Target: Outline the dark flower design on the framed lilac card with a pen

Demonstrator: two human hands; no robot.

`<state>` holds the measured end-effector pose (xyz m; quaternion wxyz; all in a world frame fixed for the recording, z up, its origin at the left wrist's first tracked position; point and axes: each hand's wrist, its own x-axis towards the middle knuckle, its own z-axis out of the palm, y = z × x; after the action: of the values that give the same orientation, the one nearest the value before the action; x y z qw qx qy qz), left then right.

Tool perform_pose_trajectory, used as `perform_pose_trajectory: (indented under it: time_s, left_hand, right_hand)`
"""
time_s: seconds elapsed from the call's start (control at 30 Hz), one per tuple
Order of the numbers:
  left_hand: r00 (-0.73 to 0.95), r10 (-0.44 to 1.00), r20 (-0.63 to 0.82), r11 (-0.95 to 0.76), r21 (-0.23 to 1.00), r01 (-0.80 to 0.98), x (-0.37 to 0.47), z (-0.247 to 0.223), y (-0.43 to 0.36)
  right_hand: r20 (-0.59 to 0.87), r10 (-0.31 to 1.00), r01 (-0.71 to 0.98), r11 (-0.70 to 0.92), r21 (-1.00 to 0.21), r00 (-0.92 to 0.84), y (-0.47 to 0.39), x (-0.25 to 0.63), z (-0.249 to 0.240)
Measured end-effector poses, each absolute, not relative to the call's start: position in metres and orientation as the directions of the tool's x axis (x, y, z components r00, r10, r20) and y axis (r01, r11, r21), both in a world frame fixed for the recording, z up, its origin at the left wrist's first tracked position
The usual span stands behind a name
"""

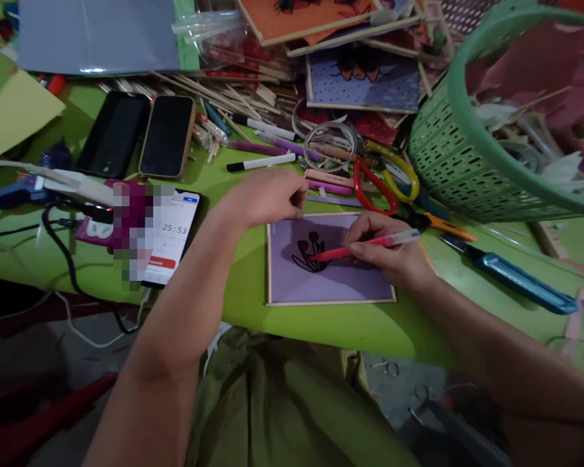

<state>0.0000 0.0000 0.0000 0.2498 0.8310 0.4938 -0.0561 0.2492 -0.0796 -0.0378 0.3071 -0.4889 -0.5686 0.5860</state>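
A small purple board with a thin wooden frame (340, 280) lies on the green table (233, 292) in front of me. A black outline of flowers (307, 251) is drawn on it. My right hand (389, 250) grips a red marker (365, 245), whose tip rests on the drawing. My left hand (265, 194) rests with curled fingers on the board's top left corner and presses it down.
Two dark phones (168, 135) lie at the back left, and a lit phone showing 25:53 (172, 237) beside cables. Markers (263, 162), red and yellow scissors (377, 181), a blue utility knife (520, 279), framed pictures (365, 81) and a green basket (448, 139) crowd the back and right.
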Motion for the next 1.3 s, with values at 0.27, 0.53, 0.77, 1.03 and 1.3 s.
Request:
perform_pose_trajectory:
  time_s: [0.27, 0.53, 0.77, 1.03, 1.3]
  left_hand:
    - [0.512, 0.786, -0.345, -0.384, 0.376, 0.843, 0.000, 0.000, 0.000]
    - [0.523, 0.787, -0.327, -0.411, 0.353, 0.840, -0.001, 0.001, 0.000]
    - [0.483, 0.791, -0.376, -0.354, 0.364, 0.862, -0.003, 0.009, 0.007]
    - [0.514, 0.782, -0.354, -0.382, 0.379, 0.843, -0.008, 0.005, 0.013]
    - [0.476, 0.793, -0.381, -0.362, 0.333, 0.871, -0.002, 0.004, 0.005]
  right_hand:
    - [-0.226, 0.910, 0.215, -0.157, -0.964, -0.349, -0.080, 0.250, -0.038]
    - [-0.194, 0.910, 0.222, -0.117, -0.968, -0.366, -0.077, 0.253, -0.043]
    - [-0.085, 0.891, 0.137, -0.025, -0.990, -0.446, -0.066, 0.245, -0.039]
    - [-0.116, 0.861, 0.131, -0.058, -0.990, -0.496, -0.058, 0.245, -0.037]
    - [-0.132, 0.905, 0.147, -0.078, -0.986, -0.404, -0.072, 0.249, -0.040]
